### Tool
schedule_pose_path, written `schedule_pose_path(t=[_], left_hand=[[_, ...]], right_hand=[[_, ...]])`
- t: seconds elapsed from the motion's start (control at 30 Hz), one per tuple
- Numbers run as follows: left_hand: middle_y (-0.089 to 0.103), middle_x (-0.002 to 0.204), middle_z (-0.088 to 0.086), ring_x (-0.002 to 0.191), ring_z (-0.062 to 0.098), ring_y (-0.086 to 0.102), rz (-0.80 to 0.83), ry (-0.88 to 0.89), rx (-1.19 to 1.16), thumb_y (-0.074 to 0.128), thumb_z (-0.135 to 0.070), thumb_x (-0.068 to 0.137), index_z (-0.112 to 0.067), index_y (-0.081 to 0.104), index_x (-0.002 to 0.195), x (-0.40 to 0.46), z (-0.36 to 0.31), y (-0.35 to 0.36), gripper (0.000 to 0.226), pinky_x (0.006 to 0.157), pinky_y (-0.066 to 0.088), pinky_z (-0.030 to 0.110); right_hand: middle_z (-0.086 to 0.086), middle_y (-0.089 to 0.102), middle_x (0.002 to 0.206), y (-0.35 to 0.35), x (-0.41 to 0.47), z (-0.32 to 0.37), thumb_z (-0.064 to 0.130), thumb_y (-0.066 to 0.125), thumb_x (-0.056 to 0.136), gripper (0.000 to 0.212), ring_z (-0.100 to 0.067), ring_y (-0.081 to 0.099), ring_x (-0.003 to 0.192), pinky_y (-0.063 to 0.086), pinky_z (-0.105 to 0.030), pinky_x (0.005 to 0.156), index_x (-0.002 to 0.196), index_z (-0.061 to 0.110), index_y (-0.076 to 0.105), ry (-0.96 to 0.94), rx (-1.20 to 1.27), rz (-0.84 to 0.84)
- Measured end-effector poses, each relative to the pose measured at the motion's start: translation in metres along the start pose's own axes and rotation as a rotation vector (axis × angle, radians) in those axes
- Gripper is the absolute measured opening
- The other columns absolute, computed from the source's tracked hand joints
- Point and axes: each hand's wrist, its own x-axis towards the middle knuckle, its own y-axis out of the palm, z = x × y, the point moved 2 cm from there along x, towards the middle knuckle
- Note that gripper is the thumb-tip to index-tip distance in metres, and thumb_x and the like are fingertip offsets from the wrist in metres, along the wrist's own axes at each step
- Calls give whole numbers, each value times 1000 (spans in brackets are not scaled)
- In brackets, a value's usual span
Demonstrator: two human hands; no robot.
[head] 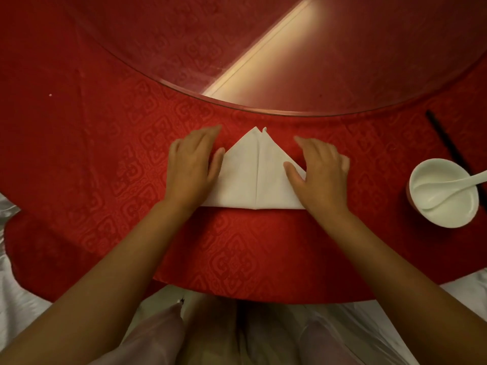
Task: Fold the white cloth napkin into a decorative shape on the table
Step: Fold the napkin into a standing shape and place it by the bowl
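Note:
The white cloth napkin [254, 172] lies flat on the red tablecloth [105, 154], folded into a triangle with its point away from me and a crease down the middle. My left hand [192, 162] rests flat on the napkin's left corner, fingers spread, thumb on the cloth. My right hand [320, 169] presses flat on the right corner, covering it. Neither hand grips the cloth; both lie palm down on it.
A glass turntable [290, 61] covers the table's middle, its rim just beyond the napkin's tip. A white bowl [444, 193] with a white spoon [453, 184] stands at the right, beside a dark chopstick [445, 139]. The table's near edge curves just above my lap.

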Motion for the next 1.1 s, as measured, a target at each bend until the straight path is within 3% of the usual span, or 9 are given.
schedule_pose_path(t=[0.07, 0.13, 0.3, 0.43, 0.73, 0.93, 1.1], left_hand=[[35, 149, 5, 138, 19, 30, -56, 70, 28, 37, -25, 93, -10, 37, 140, -7, -13, -4, 49, 105, 22, 39], [15, 153, 2, 143, 16, 14, 26, 141, 96, 30, -29, 95, -12, 23, 146, -18, -29, 3, 54, 112, 9, 45], [3, 155, 1, 145, 17, 4, 310, 185, 157, 21, -38, 95, -21, 8, 147, -30, -35, 35, 56, 114, 0, 53], [6, 155, -2, 144, 14, 6, 373, 203, 195, 22, -44, 94, -25, 13, 148, -32, -24, 47, 58, 115, 5, 48], [-2, 156, -4, 144, 12, -3, 447, 205, 225, 17, -48, 92, -27, 8, 148, -28, -21, 45, 61, 116, -3, 43], [16, 153, -1, 142, 18, 14, 454, 338, 259, 23, -42, 94, -20, 19, 147, -38, 10, 23, 57, 113, 7, 45], [19, 153, 1, 141, 17, 20, 428, 217, 291, 22, -36, 94, -18, 13, 147, -55, 56, 1, 56, 113, 3, 49]], right_hand=[[-8, 41, 146, 0, -11, 9, 29, 45, 88, 52, -25, 33, 137, 25, -47, 105, 138, 15, 39, -136, -112, -50], [-7, 24, 155, 8, -20, 17, 30, 35, 91, 56, -24, 15, 144, 15, -53, 112, 145, 16, 25, -210, -204, 19], [-4, 12, 158, 33, -26, 27, 32, 24, 95, 56, -19, 1, 144, 6, -52, 114, 147, 12, 15, -206, -290, 196], [-3, 10, 158, 44, -26, 20, 34, 19, 94, 58, -16, 2, 145, 3, -46, 116, 147, 11, 12, -183, -273, 260], [0, 2, 156, 34, -34, -7, 43, 18, 92, 64, -13, -3, 143, 5, -45, 116, 148, 15, 6, -168, -314, 268], [5, -2, 154, 32, -39, -16, 45, 21, 90, 65, -13, 2, 143, 7, -46, 115, 148, 19, 4, -131, -298, 267], [4, 1, 154, 33, -40, -19, 44, 21, 89, 65, -15, 8, 144, 9, -47, 115, 147, 19, 5, -131, -293, 256]])
